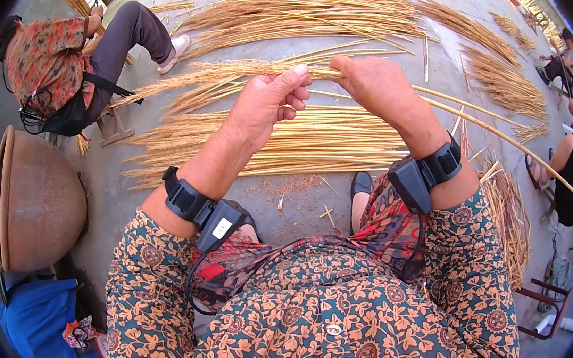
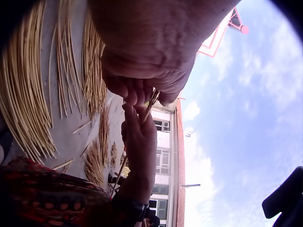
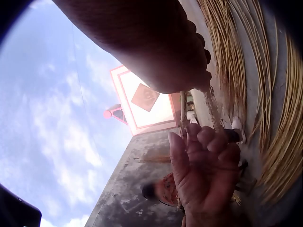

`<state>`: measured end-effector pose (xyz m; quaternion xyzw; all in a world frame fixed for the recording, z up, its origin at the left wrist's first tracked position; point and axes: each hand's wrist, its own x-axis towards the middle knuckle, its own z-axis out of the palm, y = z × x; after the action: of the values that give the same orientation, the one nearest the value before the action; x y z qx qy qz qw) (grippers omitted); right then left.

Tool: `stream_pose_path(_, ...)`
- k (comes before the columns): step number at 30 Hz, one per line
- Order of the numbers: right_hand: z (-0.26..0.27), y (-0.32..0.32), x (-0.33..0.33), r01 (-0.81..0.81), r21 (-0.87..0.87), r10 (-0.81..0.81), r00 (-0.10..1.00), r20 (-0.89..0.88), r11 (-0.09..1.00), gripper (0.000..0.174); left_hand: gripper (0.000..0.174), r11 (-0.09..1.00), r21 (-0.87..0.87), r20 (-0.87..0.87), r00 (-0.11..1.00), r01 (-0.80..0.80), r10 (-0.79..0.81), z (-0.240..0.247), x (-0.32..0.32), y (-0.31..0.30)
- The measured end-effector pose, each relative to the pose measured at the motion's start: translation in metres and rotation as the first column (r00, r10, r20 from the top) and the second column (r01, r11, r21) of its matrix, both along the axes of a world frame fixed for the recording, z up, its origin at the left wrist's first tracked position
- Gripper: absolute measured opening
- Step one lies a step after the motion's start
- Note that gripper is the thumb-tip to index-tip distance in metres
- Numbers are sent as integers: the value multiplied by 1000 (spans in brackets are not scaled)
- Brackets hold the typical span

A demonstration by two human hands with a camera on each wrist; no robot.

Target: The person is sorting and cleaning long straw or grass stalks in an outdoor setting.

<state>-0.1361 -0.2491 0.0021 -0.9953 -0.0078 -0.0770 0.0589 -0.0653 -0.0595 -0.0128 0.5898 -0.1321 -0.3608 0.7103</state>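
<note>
In the head view, my left hand pinches broomcorn stalks between thumb and curled fingers, close to their feathery seed heads. Just to its right, my right hand grips the same stalks from above, its fingertips partly hidden behind the back of the hand. Long bare stalk ends stick out to the right past my wrist, one of them bending downward. A short stretch of stalk shows between the two hands in the left wrist view. From the right wrist view, my left hand appears palm up.
Broomcorn bundles lie on the concrete floor before my feet, with a bigger pile beyond. A large clay pot stands at left, near a seated person. Other people sit at right, beside a stool.
</note>
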Motion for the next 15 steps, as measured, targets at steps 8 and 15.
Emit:
stream_pose_path(8, -4, -3, 0, -17, -60, 25, 991, 128, 998, 14, 17, 993, -34, 20, 993, 117, -116, -6, 3, 3)
stream_pose_path(15, -5, -3, -1, -38, -110, 59, 978, 198, 993, 9, 12, 990, 86, 40, 992, 113, -117, 0, 3, 4)
